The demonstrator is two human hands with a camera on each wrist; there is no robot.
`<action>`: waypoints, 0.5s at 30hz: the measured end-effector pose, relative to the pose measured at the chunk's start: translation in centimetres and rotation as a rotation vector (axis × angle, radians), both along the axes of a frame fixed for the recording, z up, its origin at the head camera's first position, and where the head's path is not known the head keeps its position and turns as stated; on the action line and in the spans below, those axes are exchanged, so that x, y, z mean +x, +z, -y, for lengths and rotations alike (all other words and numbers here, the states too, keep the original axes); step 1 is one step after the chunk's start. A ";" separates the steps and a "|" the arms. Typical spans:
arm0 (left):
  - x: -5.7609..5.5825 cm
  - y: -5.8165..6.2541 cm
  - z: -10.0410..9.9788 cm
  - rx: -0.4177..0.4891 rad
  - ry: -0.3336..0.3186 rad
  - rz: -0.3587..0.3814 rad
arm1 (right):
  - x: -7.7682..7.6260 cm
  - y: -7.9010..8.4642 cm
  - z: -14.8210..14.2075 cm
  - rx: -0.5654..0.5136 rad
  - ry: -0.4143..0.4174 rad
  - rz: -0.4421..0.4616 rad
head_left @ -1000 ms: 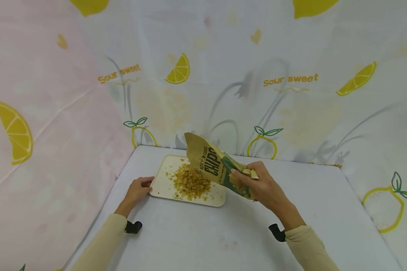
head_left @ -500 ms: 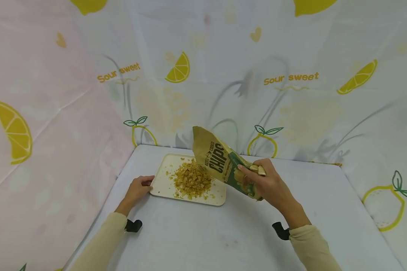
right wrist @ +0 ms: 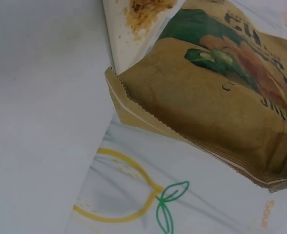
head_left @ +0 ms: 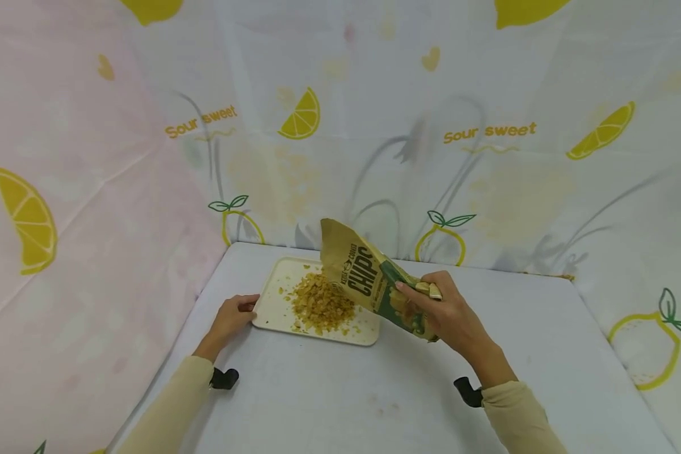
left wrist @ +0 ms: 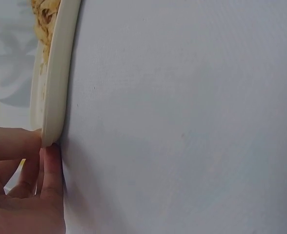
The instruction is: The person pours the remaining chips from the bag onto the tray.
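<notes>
A cream tray (head_left: 272, 309) lies on the table with a heap of broken chips (head_left: 322, 302) on it. My left hand (head_left: 231, 320) pinches the tray's left edge; the left wrist view shows the thumb (left wrist: 16, 143) at the rim and fingers below it. A brown and green chip bag (head_left: 359, 272) is tilted over the tray, its mouth end toward the heap. My right hand (head_left: 451, 313) grips the bag's bottom end. In the right wrist view the bag's sealed edge shows, while most of that hand is hidden. The bag's inside is not visible.
White cloth covers the table (head_left: 340, 403). Lemon-print fabric walls (head_left: 374, 176) stand close behind and to the left of the tray. Small crumbs lie on the tray around the heap.
My right hand and the bag rose and shifted right, then came down a little, the bag still tilted. My left hand and the tray look unmoved.
</notes>
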State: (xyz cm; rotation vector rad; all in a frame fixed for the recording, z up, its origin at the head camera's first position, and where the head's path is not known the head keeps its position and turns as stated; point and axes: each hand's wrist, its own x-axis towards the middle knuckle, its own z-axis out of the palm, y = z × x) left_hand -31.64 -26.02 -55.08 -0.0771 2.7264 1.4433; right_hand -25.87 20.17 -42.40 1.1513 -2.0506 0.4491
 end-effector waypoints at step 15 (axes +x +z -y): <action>-0.2 -0.3 -0.1 0.003 -0.001 -0.013 | 0.4 -0.5 -0.9 -0.129 -0.076 0.009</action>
